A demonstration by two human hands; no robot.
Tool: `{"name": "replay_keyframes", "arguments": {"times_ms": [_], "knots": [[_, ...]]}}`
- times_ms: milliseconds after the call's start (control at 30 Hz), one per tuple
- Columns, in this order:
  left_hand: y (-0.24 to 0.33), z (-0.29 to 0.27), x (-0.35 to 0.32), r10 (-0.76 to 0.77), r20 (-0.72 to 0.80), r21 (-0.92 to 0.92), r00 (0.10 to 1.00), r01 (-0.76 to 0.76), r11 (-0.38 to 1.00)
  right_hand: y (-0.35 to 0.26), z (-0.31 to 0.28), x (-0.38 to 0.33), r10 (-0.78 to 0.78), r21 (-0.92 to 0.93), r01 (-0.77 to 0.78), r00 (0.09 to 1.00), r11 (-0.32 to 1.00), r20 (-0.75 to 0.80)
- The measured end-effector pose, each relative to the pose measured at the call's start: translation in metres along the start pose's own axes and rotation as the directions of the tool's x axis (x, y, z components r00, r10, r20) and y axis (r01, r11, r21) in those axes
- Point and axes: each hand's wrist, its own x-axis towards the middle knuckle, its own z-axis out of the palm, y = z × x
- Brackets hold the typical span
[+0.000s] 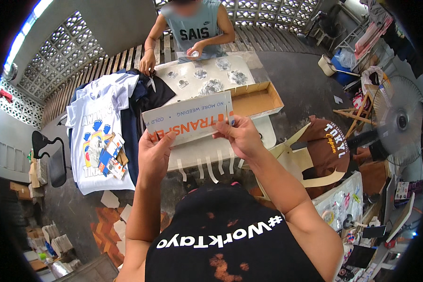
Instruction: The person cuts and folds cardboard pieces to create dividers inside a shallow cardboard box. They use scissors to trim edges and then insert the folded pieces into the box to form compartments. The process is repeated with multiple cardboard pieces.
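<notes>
A flat white cardboard panel point(192, 123) with orange and blue print is held up in front of me, tilted over the table point(167, 164). My left hand point(156, 148) grips its lower left corner, thumb on the near face. At the right end, my right hand point(238, 135) pinches the edge between thumb and fingers. Behind the panel, an open shallow cardboard box point(257, 99) rests on the table. Several clusters of small dark-printed clear pieces point(211, 86) lie farther back. White strips point(208, 170) hang from the table's near edge.
Across the table stands a person point(195, 28), one hand on black cloth point(162, 91), the other holding a small round item. White printed T-shirts point(87, 162) lie at left with cards point(112, 157) on top. A chair draped with a brown shirt point(328, 148) and a fan point(402, 122) stand right.
</notes>
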Motion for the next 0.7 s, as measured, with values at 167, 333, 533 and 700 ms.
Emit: {"name": "replay_keyframes", "arguments": {"times_ms": [167,333,533,700], "knots": [[0.007,-0.002,-0.001,-0.038,0.032,-0.019,0.999,0.038,0.999,-0.019,-0.003,-0.009,0.17,-0.003,-0.17,0.985,0.985,-0.017],[0.021,0.003,0.005,-0.036,0.017,0.149,0.999,0.033,0.988,-0.053,0.004,-0.012,-0.35,-0.606,0.325,0.933,0.726,0.081],[0.051,0.034,0.033,-0.057,0.179,0.463,0.982,-0.033,0.886,-0.102,0.055,0.0,-0.168,-0.916,0.257,0.963,0.309,0.213],[0.034,0.054,0.043,0.061,0.148,-0.07,0.987,-0.051,0.996,-0.111,0.048,0.002,-0.369,-0.709,0.269,0.929,0.652,0.012]]}}
